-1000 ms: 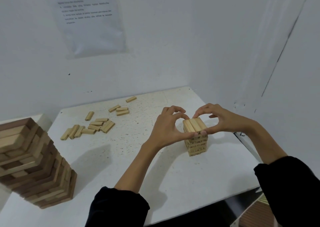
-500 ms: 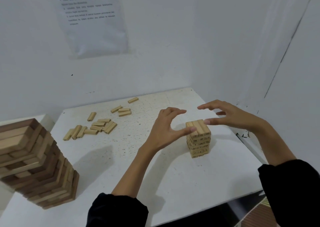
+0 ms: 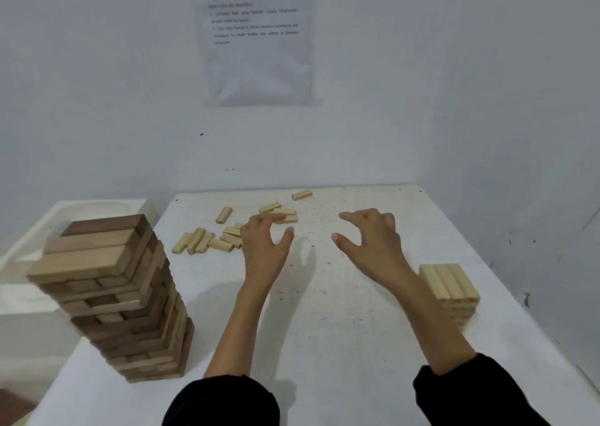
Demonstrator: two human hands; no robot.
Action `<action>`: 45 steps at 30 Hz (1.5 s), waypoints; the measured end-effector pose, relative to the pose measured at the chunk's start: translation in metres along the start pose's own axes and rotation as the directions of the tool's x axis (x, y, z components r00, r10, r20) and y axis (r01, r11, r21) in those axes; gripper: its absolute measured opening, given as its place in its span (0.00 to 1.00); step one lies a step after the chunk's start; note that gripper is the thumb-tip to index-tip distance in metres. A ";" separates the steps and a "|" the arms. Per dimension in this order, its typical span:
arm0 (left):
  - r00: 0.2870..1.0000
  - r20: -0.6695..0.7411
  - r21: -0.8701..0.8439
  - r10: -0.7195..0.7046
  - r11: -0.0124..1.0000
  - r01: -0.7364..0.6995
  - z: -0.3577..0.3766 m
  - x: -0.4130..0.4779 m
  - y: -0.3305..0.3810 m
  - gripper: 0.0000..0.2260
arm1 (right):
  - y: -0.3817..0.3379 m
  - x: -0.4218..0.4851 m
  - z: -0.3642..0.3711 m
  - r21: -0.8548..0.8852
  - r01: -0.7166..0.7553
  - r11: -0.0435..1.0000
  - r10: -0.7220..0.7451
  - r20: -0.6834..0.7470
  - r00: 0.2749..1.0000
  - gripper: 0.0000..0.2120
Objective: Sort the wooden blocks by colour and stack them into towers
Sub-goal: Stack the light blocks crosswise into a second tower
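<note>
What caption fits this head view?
Left hand and right hand open near loose pale blocks, between mixed tower and short pale tower.

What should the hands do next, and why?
Probably the left hand should pick up one of the loose blocks close to it. It and the right hand hold nothing, the pale tower is short, and those blocks match it in colour.

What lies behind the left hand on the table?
Loose pale blocks lie scattered on the white table behind the left hand. The hand covers parts of several, so their full count cannot be told.
</note>
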State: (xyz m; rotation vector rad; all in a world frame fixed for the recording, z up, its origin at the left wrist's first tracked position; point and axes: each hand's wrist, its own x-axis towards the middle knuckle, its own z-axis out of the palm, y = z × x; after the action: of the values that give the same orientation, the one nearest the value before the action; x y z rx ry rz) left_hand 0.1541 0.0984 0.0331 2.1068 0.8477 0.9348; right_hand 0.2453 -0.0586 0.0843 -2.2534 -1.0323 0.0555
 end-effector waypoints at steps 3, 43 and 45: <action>0.987 -0.068 0.137 -0.147 0.978 0.155 -0.002 0.003 -0.035 0.15 | -0.005 0.014 0.051 -0.010 0.013 1.000 -0.012 0.088 0.996 0.24; 0.950 -0.196 0.291 -0.243 0.911 0.293 -0.026 0.002 -0.079 0.12 | 0.000 0.030 0.152 0.060 0.242 0.968 -0.237 -0.086 0.968 0.13; 0.971 -0.176 0.248 -0.161 0.948 0.202 -0.023 -0.008 -0.078 0.16 | 0.008 0.021 0.143 0.094 0.255 0.962 -0.253 -0.031 0.967 0.13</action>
State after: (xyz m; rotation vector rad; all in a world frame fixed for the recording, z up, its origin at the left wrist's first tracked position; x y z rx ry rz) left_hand 0.1094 0.1435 -0.0182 2.1501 1.2867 0.9363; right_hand 0.2233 0.0296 -0.0283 -2.0145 -1.2724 -0.0250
